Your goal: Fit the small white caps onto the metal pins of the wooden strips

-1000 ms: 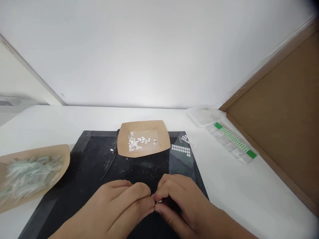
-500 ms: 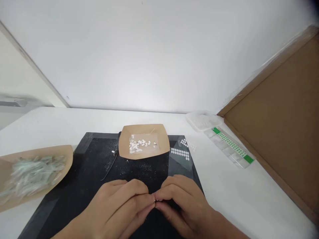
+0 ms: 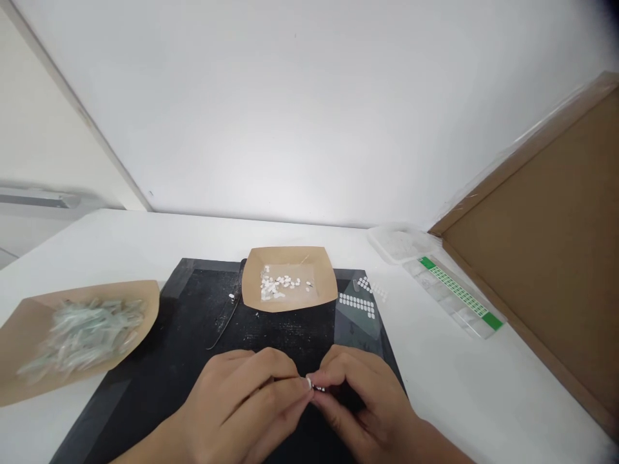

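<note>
At the front of a black mat, both my hands meet fingertip to fingertip. My left hand is closed in a pinch, with a sliver of white showing at its fingertips. My right hand pinches a small dark, shiny piece between thumb and forefinger. The fingers cover most of it, so its kind cannot be told. Beyond the hands stands a brown paper tray with small white oval pieces in it. Right of this tray, rows of white rounded stickers lie on a clear sheet.
A larger paper tray on the left holds many pale green clear strips. To the right lie a clear plastic box and a clear packet with a green-and-white strip. A cardboard panel borders the right side.
The whole view has shifted, so things sit a little further right. Between my fingertips, more of the dark shiny piece and a bit of white now show. Both hands stay together.
</note>
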`<state>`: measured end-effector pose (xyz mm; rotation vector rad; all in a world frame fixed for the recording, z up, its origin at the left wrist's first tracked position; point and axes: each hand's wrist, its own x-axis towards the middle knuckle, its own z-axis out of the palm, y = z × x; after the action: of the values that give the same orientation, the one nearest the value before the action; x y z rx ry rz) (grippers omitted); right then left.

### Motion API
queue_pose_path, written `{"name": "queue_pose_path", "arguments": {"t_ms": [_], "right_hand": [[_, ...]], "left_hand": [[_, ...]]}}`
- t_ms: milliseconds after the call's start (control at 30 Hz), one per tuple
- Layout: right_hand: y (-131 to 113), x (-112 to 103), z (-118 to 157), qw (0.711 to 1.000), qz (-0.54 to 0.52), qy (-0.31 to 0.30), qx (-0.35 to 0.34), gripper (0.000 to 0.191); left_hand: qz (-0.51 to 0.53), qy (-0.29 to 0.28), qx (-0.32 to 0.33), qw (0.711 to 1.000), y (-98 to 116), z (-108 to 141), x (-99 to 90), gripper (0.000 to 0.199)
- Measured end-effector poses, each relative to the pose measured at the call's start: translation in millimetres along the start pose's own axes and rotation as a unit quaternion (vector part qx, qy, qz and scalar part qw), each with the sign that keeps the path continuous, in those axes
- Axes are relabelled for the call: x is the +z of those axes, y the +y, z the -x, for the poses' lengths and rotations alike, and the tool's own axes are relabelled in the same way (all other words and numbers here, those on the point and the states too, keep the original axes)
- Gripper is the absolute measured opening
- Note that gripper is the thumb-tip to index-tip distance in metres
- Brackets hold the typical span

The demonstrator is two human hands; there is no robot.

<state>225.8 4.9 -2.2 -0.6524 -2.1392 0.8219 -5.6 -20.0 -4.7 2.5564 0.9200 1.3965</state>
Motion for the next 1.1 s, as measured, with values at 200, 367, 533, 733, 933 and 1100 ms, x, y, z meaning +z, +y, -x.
{"name": "queue_pose_path", "arguments": {"t_ms": [200, 367, 533, 733, 933, 1100], "right_hand": [[-1, 3, -2, 1.0, -0.007, 0.013, 0.004, 0.008], [-3, 1, -2, 0.999, -0.017, -0.008, 0.033, 0.012], [-6, -1, -3, 0.999, -0.023, -0.004, 0.046, 0.01], [-2, -4, -3, 0.993, -0.026, -0.027, 0.113, 0.01], [0, -3, -5, 0.975, -0.091, -0.048, 0.195, 0.02], [-1, 0, -4, 0.965, -0.145, -0.064, 0.209, 0.025]], "left_hand": [[0.005, -0.009, 0.005, 1.0, 1, -5, 2.0, 0.016], [0.021, -0.008, -0.01, 1.0, 4, -7, 5.5, 0.019], [0.007, -0.025, -0.008, 1.0, 4, -8, 1.9, 0.015], [0.025, -0.047, -0.011, 0.998, -3, -9, 0.6, 0.019], [0.05, -0.05, -0.049, 0.996, -8, -4, 2.2, 0.021], [0.086, -0.04, -0.096, 0.991, -9, -1, 2.6, 0.016]]}}
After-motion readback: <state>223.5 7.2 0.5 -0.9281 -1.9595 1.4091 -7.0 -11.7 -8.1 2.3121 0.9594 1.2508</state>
